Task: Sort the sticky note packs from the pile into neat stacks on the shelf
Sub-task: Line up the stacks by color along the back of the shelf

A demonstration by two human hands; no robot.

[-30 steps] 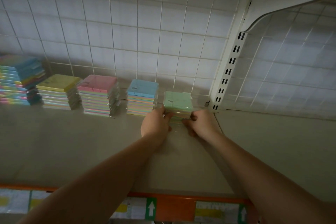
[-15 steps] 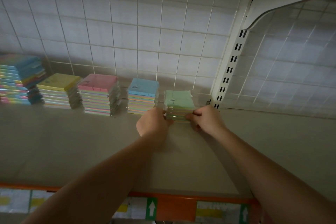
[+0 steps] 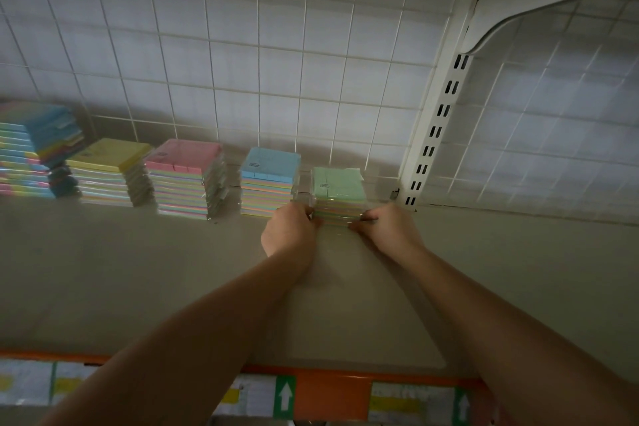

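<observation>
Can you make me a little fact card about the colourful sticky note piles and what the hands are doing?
place: shelf with a wire grid back
stacks in the row: five
top colours, left to right: blue stack, yellow stack, pink stack, light blue stack, green stack
left hand: holds the green stack's left side
right hand: holds its right side
green stack's spot: far right, beside the white slotted post
shelf front: orange strip with arrow labels

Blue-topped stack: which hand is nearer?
Left. The left hand sits just below-right of the blue-topped stack; the right hand is beyond the green-topped stack.
</observation>
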